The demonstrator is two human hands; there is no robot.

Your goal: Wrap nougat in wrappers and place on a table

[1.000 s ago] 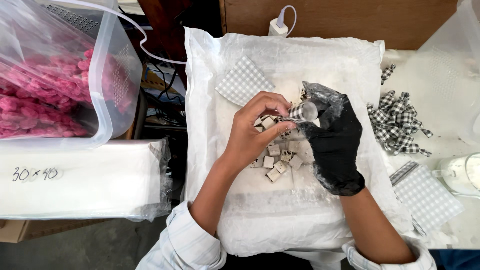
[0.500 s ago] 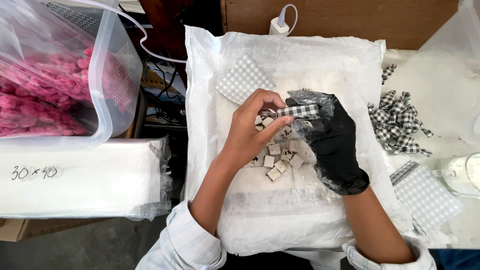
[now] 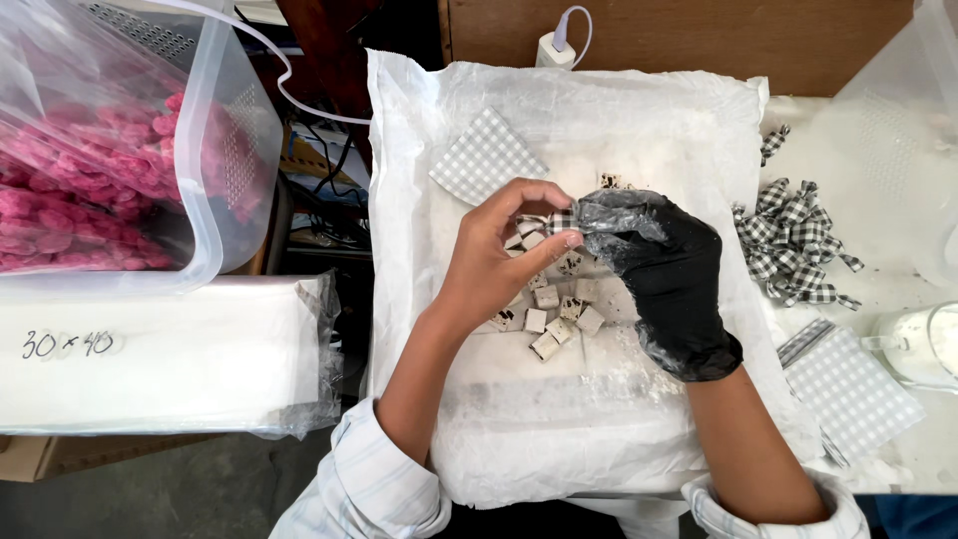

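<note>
Left hand: the bare left hand is held over the white padded bag; thumb and forefinger are pinched on a small checked fabric piece.
Right hand: the right hand, in a black glove, is closed on the other end of the same piece, with a crinkled bit of clear film caught at its fingertips.
Fabric piece: it is held in the air between both hands, just above the heap of small squares (pale, some with dark specks) lying on the bag.
Change: a second ago something small and shiny was gripped at the glove's fingertips and the hands were set slightly lower; now the checked strip is stretched flat between the two pinches, so the folding or pulling of the piece appears to have moved on a step.
Surroundings: a checked sheet lies at the bag's upper left, a pile of checked bows to the right, and a tub of pink items at far left.
</note>
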